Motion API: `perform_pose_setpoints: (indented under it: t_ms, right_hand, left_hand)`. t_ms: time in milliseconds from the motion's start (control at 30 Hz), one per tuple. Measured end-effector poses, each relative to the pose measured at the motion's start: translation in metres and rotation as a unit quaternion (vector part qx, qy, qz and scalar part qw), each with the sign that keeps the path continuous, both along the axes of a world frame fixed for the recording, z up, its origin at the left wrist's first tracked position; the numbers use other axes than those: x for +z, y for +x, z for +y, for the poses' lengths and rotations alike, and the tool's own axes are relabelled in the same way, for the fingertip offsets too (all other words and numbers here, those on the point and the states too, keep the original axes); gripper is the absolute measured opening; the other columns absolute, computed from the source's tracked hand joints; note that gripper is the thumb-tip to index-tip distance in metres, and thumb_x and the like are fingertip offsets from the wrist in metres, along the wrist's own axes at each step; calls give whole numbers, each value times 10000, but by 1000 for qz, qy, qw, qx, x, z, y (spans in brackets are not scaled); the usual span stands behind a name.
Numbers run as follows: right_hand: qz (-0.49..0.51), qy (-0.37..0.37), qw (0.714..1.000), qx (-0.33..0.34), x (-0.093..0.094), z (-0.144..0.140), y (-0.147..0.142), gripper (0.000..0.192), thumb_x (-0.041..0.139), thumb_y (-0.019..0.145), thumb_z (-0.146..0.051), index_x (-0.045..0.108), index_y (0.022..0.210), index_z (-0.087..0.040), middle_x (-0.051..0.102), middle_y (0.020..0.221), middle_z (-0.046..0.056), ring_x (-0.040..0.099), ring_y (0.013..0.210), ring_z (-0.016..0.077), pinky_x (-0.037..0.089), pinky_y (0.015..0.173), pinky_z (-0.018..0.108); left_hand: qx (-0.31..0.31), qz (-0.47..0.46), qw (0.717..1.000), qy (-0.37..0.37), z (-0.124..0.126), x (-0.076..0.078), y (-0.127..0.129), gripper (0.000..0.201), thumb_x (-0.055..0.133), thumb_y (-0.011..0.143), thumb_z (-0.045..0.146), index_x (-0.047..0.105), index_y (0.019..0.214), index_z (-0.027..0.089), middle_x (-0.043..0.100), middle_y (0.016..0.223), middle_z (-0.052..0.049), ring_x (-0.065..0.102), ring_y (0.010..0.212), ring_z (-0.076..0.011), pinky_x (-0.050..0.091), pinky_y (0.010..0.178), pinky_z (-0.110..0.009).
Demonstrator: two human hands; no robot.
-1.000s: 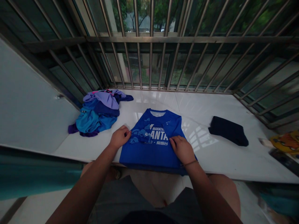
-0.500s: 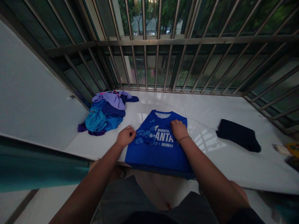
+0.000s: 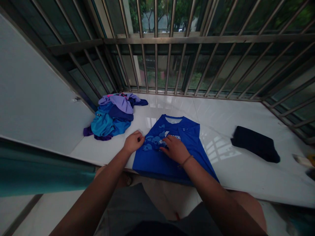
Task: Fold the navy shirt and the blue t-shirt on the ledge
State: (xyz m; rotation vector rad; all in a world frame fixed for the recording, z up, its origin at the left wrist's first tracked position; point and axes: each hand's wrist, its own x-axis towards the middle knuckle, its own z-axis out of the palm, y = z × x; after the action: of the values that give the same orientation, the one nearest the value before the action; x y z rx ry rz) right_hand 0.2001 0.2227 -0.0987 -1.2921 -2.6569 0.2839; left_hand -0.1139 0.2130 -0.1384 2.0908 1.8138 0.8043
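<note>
I see a blue shirt (image 3: 172, 147) lying flat on the white ledge (image 3: 233, 177), front side up, its neck toward 12 o'clock and its hem hanging just over the near edge. My left hand (image 3: 133, 141) sits at the shirt's left edge, at about 9 o'clock from its middle, fingers curled in and pinching the cloth there. My right hand (image 3: 175, 149) lies palm down on the chest print, fingers spread and flat, pressing the fabric and gripping nothing; it covers most of the white lettering. A thin band circles that wrist.

At 10 o'clock from the shirt, well apart from it, I have a heap of clothes (image 3: 114, 114) in teal, blue and purple, bunched against the corner where the side panel (image 3: 36, 98) meets the bars (image 3: 169, 52). At 3 o'clock, well apart again, a dark folded garment (image 3: 256, 144) rests on the ledge. Farther on at the right edge of my view something pale and yellow shows, too cut off for me to tell what it is. The bars run along the far side of the ledge, with green trees behind them.
</note>
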Motion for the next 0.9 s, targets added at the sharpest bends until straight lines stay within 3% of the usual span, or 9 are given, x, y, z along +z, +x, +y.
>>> perform_pose_setpoints:
  t_ms: [133, 233, 367, 567, 633, 767, 833, 900]
  right_hand:
    - [-42, -26, 998, 38, -11, -15, -23, 241, 668, 1131, -252, 749, 1353, -206, 751, 1291, 129, 711, 1163, 290, 560, 1009, 386]
    - [-36, -11, 998, 41, -10, -10, -22, 296, 563, 1141, -128, 760, 1347, -208, 752, 1305, 128, 694, 1203, 286, 539, 1072, 398]
    - [-10, 44, 998, 32, -3, -10, -14, 336, 536, 1157, -151, 755, 1398, -233, 743, 1352, 134, 666, 1248, 301, 519, 1106, 436]
    - [-45, 12, 999, 3, -1, -24, -8, 232, 592, 1162, -282, 808, 1135, -202, 767, 1187, 139, 694, 1155, 308, 549, 999, 414]
    - [-16, 22, 1000, -13, -2, -28, -10, 271, 565, 1179, -322, 808, 1174, -202, 770, 1233, 148, 686, 1198, 310, 544, 1043, 426]
    - [36, 45, 998, -25, -10, -35, -21, 387, 608, 1158, -338, 704, 1509, -206, 685, 1558, 172, 623, 1399, 337, 511, 1174, 493]
    - [17, 39, 999, -25, -15, -37, -29, 386, 608, 1153, -306, 698, 1518, -217, 686, 1568, 163, 626, 1395, 343, 522, 1153, 505]
    - [-11, 34, 999, -30, -19, -38, -35, 305, 586, 1154, -256, 750, 1410, -231, 736, 1469, 148, 658, 1307, 329, 543, 1081, 482]
  left_hand:
    - [13, 9, 1000, -14, -1, 0, 2, 392, 683, 996, 501, 582, 721, 241, 638, 862, -13, 580, 686, -166, 373, 641, -329]
    - [15, 20, 1000, -18, -2, 2, 4, 382, 710, 976, 489, 577, 722, 238, 639, 879, -8, 567, 670, -155, 352, 630, -326]
    - [8, 38, 999, -20, -3, 4, 5, 310, 711, 947, 396, 573, 721, 236, 658, 915, -10, 593, 710, -159, 355, 651, -321]
    - [10, 42, 999, -22, -4, 2, 5, 261, 673, 912, 290, 539, 696, 230, 658, 924, -12, 593, 727, -159, 348, 659, -318]
    - [13, 42, 999, -27, -3, 1, 5, 265, 669, 898, 272, 519, 684, 228, 646, 912, -9, 579, 712, -156, 339, 652, -319]
    - [17, 40, 998, -36, -3, 2, 5, 285, 658, 882, 255, 480, 660, 227, 626, 896, -9, 559, 698, -154, 321, 641, -325]
    - [17, 39, 998, -35, -2, 3, 5, 292, 651, 886, 256, 470, 658, 228, 623, 898, -11, 553, 696, -154, 315, 639, -327]
    - [17, 39, 999, -32, -2, 4, 5, 292, 643, 898, 261, 473, 663, 232, 612, 881, -10, 553, 697, -158, 317, 643, -328]
